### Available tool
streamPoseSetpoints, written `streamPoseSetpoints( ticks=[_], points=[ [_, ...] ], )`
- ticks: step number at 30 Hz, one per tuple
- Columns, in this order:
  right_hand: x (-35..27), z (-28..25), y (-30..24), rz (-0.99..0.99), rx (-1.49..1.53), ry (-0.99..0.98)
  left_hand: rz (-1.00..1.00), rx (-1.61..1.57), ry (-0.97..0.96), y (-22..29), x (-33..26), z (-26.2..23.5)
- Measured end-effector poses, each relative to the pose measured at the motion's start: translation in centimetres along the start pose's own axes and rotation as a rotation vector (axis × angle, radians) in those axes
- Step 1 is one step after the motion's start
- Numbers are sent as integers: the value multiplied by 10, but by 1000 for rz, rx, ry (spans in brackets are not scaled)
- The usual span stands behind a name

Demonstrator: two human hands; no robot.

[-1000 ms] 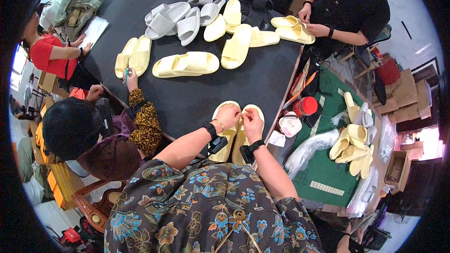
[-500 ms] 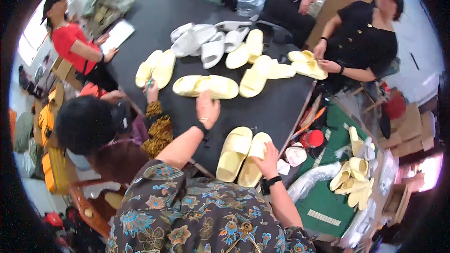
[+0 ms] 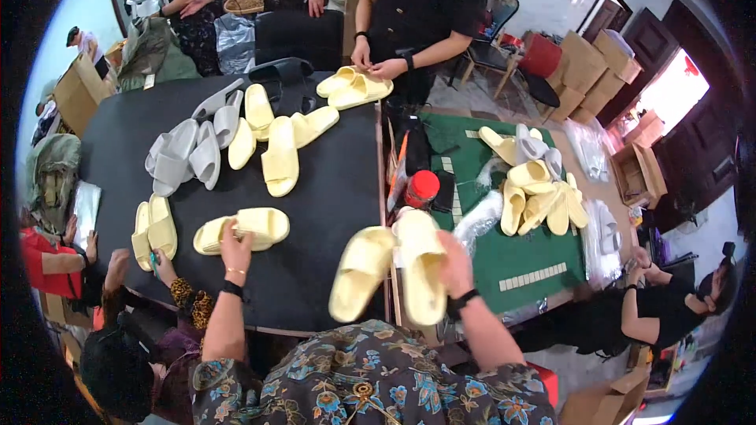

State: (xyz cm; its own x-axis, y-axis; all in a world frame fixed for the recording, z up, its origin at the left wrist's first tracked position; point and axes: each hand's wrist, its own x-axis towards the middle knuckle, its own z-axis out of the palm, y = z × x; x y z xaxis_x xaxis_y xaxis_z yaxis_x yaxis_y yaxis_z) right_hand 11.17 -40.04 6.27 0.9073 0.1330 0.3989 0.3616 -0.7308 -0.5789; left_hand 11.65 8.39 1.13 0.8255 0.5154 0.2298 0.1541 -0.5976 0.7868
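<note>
Her right hand (image 3: 455, 264) grips 2 yellow slippers (image 3: 394, 271) over the black tabletop (image 3: 331, 189) edge; her left hand (image 3: 235, 238) presses, fingers bent, on another yellow pair (image 3: 244, 228). Brown cartons (image 3: 594, 59) stack far right.

Right-hand fingers (image 3: 441, 245) behind yellow slipper (image 3: 421, 275)

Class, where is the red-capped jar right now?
In the head view, the red-capped jar stands right of centre, at the green mat's left edge, beyond the right hand.
</note>
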Motion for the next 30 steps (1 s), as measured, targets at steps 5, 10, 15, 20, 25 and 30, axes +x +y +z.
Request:
streamPoseSetpoints(
  ticks=[5, 10, 15, 20, 25, 30],
  points=[
    [30, -118, 108, 340, -72, 498, -3, -57, -275, 42, -57, 2],
    [12, -135, 136, 376, -14, 385, 69, -96, -519, 49, -107, 7],
    [-110, -55, 89, 818, 393, -921, 138, -59, -442, 56, -124, -8],
    [-284, -10, 162, 695, 823, -1665, 153, -144, -277, 53, -134, -8],
    [-301, -10, 150, 519, 793, -1517, 118, -141, -358, 57, -144, -4],
    [-307, -14, 123, 356, 767, -1345, 118, -145, -284, 60, -144, -1]
  ],
)
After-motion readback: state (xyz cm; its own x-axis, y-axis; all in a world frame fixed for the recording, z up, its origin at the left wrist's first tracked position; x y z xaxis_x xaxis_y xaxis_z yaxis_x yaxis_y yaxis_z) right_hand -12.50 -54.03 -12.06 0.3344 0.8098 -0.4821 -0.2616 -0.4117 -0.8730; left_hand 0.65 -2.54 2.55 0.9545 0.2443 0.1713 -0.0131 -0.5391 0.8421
